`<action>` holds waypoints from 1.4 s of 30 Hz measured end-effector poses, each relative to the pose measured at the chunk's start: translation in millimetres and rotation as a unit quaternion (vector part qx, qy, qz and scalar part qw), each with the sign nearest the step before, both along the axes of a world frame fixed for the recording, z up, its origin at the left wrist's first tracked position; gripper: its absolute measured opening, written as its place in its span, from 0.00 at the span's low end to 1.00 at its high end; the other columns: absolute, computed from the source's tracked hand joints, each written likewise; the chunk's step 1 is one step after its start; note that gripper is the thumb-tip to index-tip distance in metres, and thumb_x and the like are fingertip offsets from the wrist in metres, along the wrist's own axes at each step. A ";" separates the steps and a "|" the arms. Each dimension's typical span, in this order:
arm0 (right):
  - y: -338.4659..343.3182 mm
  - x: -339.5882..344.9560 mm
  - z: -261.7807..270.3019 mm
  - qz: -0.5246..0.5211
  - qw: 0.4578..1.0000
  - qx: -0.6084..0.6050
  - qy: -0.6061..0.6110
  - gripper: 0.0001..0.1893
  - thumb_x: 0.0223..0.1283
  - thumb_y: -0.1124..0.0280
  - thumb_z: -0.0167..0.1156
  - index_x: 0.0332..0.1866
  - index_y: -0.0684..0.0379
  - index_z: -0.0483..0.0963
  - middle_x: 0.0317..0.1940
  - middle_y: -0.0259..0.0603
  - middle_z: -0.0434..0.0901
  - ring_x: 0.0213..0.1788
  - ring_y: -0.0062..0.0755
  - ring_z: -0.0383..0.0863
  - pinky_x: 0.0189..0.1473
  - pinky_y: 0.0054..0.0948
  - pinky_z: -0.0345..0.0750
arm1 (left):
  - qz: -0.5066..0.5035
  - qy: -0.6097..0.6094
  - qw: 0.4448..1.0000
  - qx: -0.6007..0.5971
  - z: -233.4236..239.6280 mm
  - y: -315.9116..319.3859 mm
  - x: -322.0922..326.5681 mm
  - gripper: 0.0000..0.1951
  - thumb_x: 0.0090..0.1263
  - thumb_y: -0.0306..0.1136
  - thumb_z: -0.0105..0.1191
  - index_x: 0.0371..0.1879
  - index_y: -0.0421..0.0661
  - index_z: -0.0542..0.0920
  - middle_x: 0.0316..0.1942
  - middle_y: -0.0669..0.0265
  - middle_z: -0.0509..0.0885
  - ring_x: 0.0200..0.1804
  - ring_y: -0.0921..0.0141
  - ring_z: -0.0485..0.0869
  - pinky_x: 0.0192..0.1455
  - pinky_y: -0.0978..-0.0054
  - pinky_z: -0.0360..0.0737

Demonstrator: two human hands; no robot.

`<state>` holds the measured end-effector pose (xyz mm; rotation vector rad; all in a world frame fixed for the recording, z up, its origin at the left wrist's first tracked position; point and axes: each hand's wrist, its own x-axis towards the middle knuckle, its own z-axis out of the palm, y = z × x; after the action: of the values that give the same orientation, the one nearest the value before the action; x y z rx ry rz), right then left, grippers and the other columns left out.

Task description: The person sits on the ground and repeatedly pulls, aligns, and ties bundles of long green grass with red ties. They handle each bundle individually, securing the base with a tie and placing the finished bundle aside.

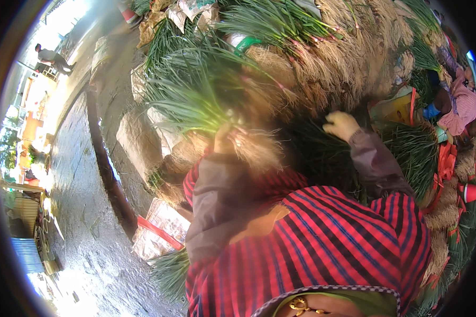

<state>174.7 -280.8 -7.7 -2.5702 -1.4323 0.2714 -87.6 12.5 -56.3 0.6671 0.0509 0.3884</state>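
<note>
My left hand (pixel 223 139) grips a bunch of green onions (pixel 202 113) near its pale bulbs. The leaves fan out to the left, and the stringy tan roots hang to the right, slightly blurred. Over a dark heap of green leaves (pixel 321 138) is my right hand (pixel 340 125), its fingers curled; whether anything is in them I cannot tell. Ahead of both hands lies a large pile of green onions (pixel 277 23), with its long dry-looking roots (pixel 349 59) turned toward the right.
Wrapped bundles (pixel 139 138) and a paper-wrapped bundle with red tape (pixel 160 230) lie along the left, beside wet concrete ground (pixel 83 198). At the right are more onion bundles (pixel 408 154), red ties (pixel 446 162) and another person's pink sleeve (pixel 460 105). Someone sits far off (pixel 53 57).
</note>
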 end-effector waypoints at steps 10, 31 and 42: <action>194.8 20.6 60.4 -0.022 0.856 0.261 0.446 0.14 0.64 0.58 0.57 0.37 0.59 0.79 0.29 0.33 0.83 0.21 0.14 0.71 0.21 0.16 0.68 | -0.069 0.049 0.996 0.002 39.1 -15.9 -10.4 0.28 0.63 0.40 0.57 0.60 0.40 0.68 0.44 0.54 0.80 0.36 0.62 0.82 0.37 0.68 0.82; 162.8 -99.6 55.9 0.286 0.907 0.138 0.278 0.13 0.62 0.63 0.57 0.32 0.64 0.77 0.27 0.44 0.80 0.29 0.33 0.78 0.35 0.32 0.75 | 0.042 0.132 0.988 0.063 48.7 -30.3 -6.7 0.19 0.58 0.42 0.58 0.43 0.42 0.79 0.33 0.63 0.83 0.32 0.69 0.81 0.34 0.75 0.78; 238.2 -101.5 48.9 0.098 0.982 0.104 0.126 0.18 0.51 0.61 0.66 0.42 0.63 0.77 0.45 0.55 0.78 0.45 0.47 0.79 0.49 0.37 0.74 | 0.094 0.092 0.991 0.007 37.7 -41.0 9.2 0.12 0.61 0.34 0.56 0.40 0.42 0.76 0.28 0.65 0.80 0.29 0.70 0.80 0.34 0.72 0.82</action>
<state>73.2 -42.5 41.2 -2.1472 -1.5274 0.4335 -78.4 -28.5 -18.5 0.7122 0.2878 0.5070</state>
